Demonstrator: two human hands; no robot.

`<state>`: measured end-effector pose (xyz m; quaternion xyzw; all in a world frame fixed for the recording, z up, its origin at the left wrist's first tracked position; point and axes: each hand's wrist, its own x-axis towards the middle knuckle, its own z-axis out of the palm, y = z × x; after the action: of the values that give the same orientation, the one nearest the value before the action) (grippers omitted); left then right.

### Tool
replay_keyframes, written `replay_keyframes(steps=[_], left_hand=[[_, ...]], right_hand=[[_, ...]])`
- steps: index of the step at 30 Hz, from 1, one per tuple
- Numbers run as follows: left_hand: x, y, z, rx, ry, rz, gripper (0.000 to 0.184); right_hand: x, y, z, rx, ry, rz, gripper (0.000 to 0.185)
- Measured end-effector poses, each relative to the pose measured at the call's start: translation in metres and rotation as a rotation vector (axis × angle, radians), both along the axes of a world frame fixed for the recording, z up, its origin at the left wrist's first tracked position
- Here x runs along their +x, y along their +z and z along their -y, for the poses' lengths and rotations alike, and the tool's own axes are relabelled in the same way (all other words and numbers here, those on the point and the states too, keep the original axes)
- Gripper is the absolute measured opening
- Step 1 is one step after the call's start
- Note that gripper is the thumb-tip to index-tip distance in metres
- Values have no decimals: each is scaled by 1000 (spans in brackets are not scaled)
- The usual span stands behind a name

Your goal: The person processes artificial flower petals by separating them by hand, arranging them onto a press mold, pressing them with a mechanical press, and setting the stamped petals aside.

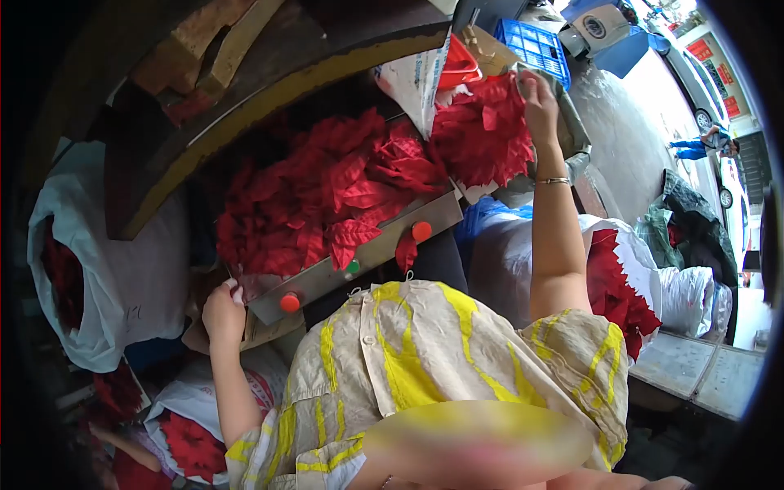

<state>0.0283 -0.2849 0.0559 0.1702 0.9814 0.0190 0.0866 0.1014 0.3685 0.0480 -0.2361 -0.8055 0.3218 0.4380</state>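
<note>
My left hand (222, 317) is closed at the near left corner of a metal-edged tray (343, 255). A small pale bit shows at its fingertips, too small to name. Inside the tray lies a large heap of red fabric leaves (327, 184). Up at the right, my right hand (539, 102) has its fingers curled in beside a second bunch of red leaves (483, 131) and an olive-grey bag (575, 126); what it grips is hidden. Red button (290, 302), green button (353, 266) and orange-red button (421, 231) sit along the tray's front.
A dark, curved machine edge (278, 90) overhangs the tray. White sacks (135, 269) with red leaves stand at left, and another white sack (510, 261) is at right. A blue crate (532, 49) stands at the back. Another person (709, 143) is outside by parked cars.
</note>
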Motion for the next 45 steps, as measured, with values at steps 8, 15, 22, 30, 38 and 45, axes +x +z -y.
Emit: replay_keyframes(steps=[8, 15, 22, 30, 38, 45], left_hand=[[20, 7, -50, 476, 20, -35, 22], [35, -12, -111, 760, -241, 12, 16], [47, -24, -171, 946, -449, 299, 23], [48, -33, -211, 992, -491, 47, 31], [14, -5, -190, 1073, -61, 457, 25], [-20, -1, -163, 1147, 150, 439, 32]], right_hand=[[82, -30, 221, 347, 350, 314, 25], [91, -68, 257, 354, 421, 623, 29], [84, -76, 252, 392, 584, 569, 20], [71, -11, 247, 81, 789, 457, 16], [9, 7, 273, -766, 824, 452, 17], [-33, 12, 251, -479, 678, 372, 16]])
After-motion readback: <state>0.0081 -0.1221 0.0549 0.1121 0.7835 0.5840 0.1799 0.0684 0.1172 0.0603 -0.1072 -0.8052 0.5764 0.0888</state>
